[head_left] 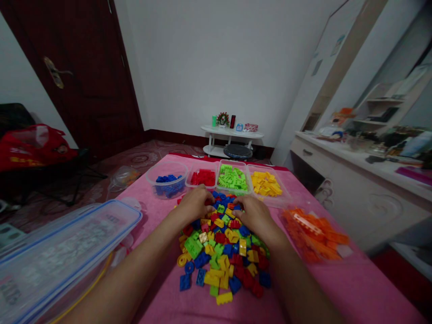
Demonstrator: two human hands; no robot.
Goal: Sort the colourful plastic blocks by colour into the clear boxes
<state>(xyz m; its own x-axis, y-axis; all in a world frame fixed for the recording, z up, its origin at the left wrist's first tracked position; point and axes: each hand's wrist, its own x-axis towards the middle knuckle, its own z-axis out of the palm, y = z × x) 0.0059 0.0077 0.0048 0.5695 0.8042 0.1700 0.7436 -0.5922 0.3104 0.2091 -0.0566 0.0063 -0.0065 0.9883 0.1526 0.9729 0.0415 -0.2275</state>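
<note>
A mixed pile of toy building bricks [219, 247] in red, blue, yellow and green lies on the pink cloth. My left hand [197, 204] reaches over the pile's far left side, thumb and fingers apart, with its fingertips among the bricks. Opposite it, my right hand [253, 212] rests at the far right side, its fingers curved and apart from the thumb, close to a blue brick and an orange-red brick [231, 206]. Neither hand visibly holds a brick, though some fingertips are hidden. Beyond them are tubs of blue bricks [168, 184], red bricks [203, 177], green bricks [232, 177] and yellow bricks [266, 183].
A clear bag of orange pieces [313, 234] lies on the right of the pink cloth [364, 288]. Clear blue-rimmed lids or boxes [77, 243] are stacked at the left. A white dresser [354, 180] stands at the right, and a low white table [232, 132] is by the wall.
</note>
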